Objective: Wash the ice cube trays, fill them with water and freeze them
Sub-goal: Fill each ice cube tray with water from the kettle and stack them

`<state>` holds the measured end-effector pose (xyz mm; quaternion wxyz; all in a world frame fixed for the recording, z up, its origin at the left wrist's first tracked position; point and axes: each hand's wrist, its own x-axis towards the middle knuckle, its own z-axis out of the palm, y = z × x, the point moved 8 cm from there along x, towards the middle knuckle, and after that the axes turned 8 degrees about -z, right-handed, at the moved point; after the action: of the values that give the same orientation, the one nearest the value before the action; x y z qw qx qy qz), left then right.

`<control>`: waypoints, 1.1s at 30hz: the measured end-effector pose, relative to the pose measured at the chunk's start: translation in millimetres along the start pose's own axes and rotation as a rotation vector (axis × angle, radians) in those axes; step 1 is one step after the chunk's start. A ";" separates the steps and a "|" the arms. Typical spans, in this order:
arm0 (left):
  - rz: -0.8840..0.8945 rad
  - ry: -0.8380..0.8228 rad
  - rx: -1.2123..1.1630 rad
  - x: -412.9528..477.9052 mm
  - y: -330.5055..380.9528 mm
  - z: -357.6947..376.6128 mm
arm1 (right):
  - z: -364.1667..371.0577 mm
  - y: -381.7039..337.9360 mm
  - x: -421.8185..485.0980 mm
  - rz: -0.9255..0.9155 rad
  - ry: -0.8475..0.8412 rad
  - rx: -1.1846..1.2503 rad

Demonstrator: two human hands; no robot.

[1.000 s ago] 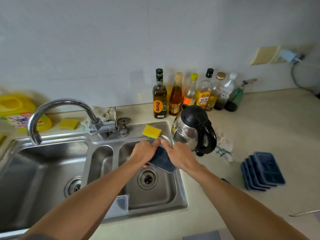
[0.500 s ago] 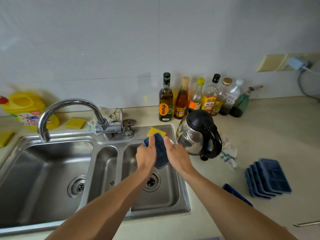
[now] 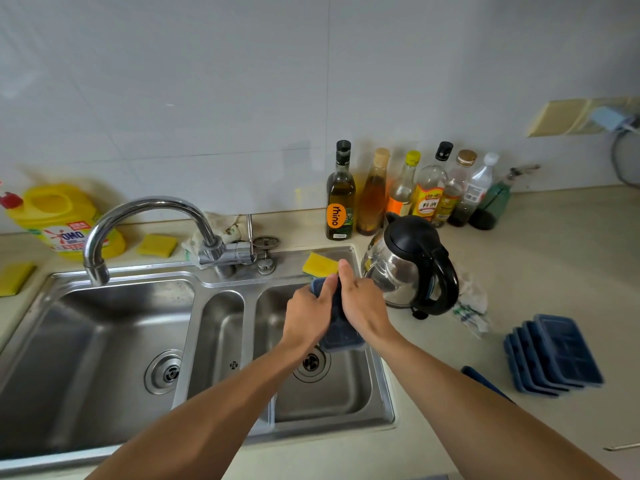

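held tray (image 3: 341, 336) 1 | stacked trays (image 3: 561, 355) 4, near counter's (image 3: 554, 271) right edge | blue piece (image 3: 479, 375) 1, part-hidden, kind unclear | bottles (image 3: 431, 188) 7, counter's back edge | sponges (image 3: 320, 264) (image 3: 156, 244) (image 3: 14, 278) 3: 1 on sink's (image 3: 298, 259) back rim, 2 on counter's left part | basins (image 3: 104, 341) (image 3: 221, 327) (image 3: 346, 393) 3 | drains (image 3: 165, 372) (image 3: 311, 362) 2 | tap (image 3: 149, 206) 1 | kettle (image 3: 412, 268) 1 | jug (image 3: 59, 216) 1 | hands (image 3: 308, 313) (image 3: 363, 306) 2
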<state>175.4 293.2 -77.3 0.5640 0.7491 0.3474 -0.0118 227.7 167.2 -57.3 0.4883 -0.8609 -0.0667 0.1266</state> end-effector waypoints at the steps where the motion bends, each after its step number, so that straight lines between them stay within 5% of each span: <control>1: 0.008 -0.002 0.000 0.7 0.7 -0.9 | -0.3 -2.2 0.7 -0.002 -0.008 0.005; 10: 0.283 0.063 0.084 17.3 41.0 -40.6 | 17.4 0.3 -10.7 -0.020 -0.477 0.191; 19: 0.390 0.037 0.061 12.9 59.6 -44.0 | 12.9 -13.7 -11.8 -0.106 -0.403 0.296; 33: 0.168 0.036 0.289 2.7 12.2 -31.6 | 16.1 6.6 -24.8 0.008 -0.411 0.339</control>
<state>172.1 320.0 -56.7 0.4432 0.8488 0.2883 -0.0010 199.4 171.1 -67.1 0.6013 -0.7232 -0.1391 0.3100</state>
